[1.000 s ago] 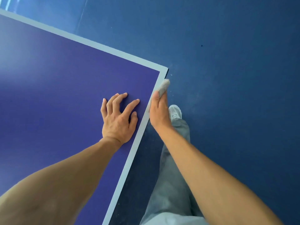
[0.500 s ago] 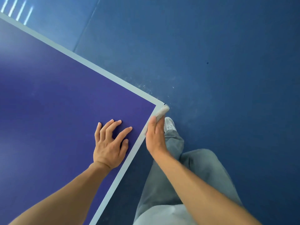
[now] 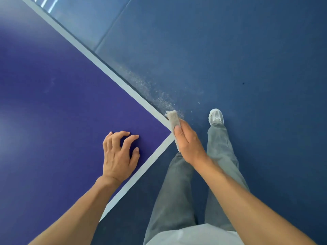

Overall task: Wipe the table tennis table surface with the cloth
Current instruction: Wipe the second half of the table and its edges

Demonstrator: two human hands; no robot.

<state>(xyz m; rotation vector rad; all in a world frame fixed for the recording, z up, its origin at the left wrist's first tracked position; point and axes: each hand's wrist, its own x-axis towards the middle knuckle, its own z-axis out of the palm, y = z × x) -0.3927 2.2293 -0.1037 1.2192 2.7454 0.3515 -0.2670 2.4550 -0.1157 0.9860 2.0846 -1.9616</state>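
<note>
we look down at the corner of a dark blue table point(image 3: 53, 103). a pale white line point(image 3: 109, 71) runs along its two edges and meets at the corner.

the right hand point(image 3: 189, 145) holds a small grey cloth point(image 3: 174, 119) right at that corner. the cloth is folded into a thick strip. the thumb lies flat along the top of the cloth and squeezes it against the hand. the other fingers are tucked behind, so we cannot see them well. one end of the cloth sticks out past the thumb. the cloth touches the white line at the very tip of the corner.

the left hand point(image 3: 118, 156) is on the table, near the corner and a little way from the cloth. it holds nothing. its fingers are spread and bent like a little bridge, and the tips touch the blue top. we cannot tell if the palm touches the table too.

past the table we see a blue floor point(image 3: 247, 50). lots of tiny pale specks point(image 3: 155, 92) lie on the floor just beside the far table edge, close to the cloth. two grey trouser legs point(image 3: 177, 191) stand by the near edge. one pale shoe point(image 3: 215, 116) is on the floor, to the right of the cloth. a bit of a light shirt point(image 3: 194, 235) shows at the bottom.
</note>
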